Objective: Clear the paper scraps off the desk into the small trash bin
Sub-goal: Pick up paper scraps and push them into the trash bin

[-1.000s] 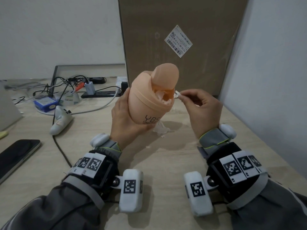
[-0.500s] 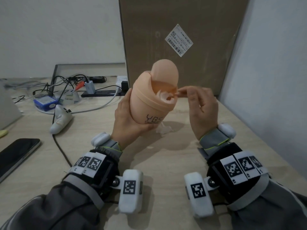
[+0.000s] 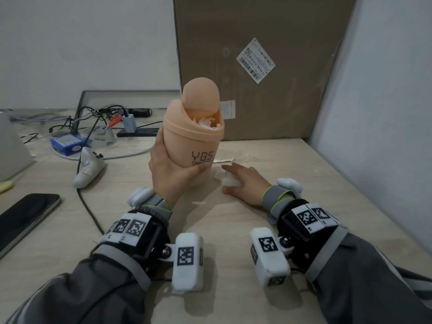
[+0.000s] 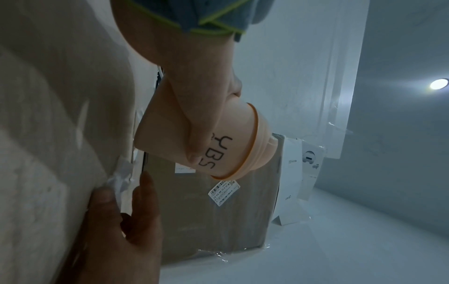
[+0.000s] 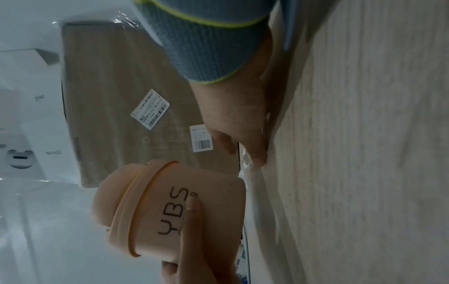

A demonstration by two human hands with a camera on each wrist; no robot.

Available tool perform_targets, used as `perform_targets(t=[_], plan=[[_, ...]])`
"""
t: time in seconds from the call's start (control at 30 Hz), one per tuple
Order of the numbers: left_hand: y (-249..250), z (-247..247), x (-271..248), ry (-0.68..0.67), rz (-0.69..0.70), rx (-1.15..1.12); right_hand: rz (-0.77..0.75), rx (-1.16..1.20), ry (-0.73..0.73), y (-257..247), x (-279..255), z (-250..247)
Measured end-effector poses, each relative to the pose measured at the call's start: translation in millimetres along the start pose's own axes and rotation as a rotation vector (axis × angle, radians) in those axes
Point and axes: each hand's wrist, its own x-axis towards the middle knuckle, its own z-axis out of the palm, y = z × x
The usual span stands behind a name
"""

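Note:
My left hand [image 3: 168, 169] grips a peach swing-lid trash bin [image 3: 187, 141] marked YBS and holds it just off the desk, nearly upright. White scraps [image 3: 208, 123] show in its open mouth. My right hand [image 3: 243, 181] lies low on the desk to the right of the bin, fingers stretched, with thumb and forefinger around a crumpled white paper scrap [image 3: 226, 180]. A thin paper strip [image 3: 223, 160] lies beyond it and a small scrap [image 3: 198, 202] lies nearer me. The left wrist view shows the bin [image 4: 233, 146] and the crumpled scrap [image 4: 119, 182] by the right thumb.
A tall cardboard box [image 3: 257, 66] stands right behind the bin, and a white wall [image 3: 385, 113] closes the right side. A phone [image 3: 23, 218], a white device [image 3: 90, 167], a blue box [image 3: 66, 143] and tangled cables [image 3: 93, 118] lie on the left.
My right hand left the bin's mouth, where it pinched a small scrap, and came down onto the crumpled scrap on the desk. The bin tipped back toward upright.

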Motion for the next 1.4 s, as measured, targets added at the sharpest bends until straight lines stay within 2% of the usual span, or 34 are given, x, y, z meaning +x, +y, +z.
perform_targets(t=[0.2,0.4,0.57,0.67,0.83,0.97,1.13,1.23,1.4], plan=[[1,-1,-2,-0.002,-0.001,0.000,-0.030,0.180,0.008,-7,-1,-3],[-1,-3,0,0.004,-0.006,0.017,-0.041,0.143,0.165,-5,-4,-6],[-1,-6,0,0.017,-0.024,0.049,0.022,0.098,0.240,-2,-10,-9],[0,-7,-1,0.015,-0.014,0.080,0.078,0.180,0.394,2,-11,-14],[8,-9,-4,-0.003,0.020,0.139,0.078,0.374,0.695,4,-18,-28],[15,-8,-9,-0.068,0.081,0.191,0.012,0.490,0.876,-2,-25,-39],[21,-7,-13,-0.162,0.142,0.217,-0.117,0.554,1.030,-13,-32,-47],[23,-5,-15,-0.213,0.161,0.216,-0.185,0.551,1.063,-18,-34,-49],[26,-3,-19,-0.290,0.223,0.188,-0.207,0.544,0.990,-22,-35,-47]])
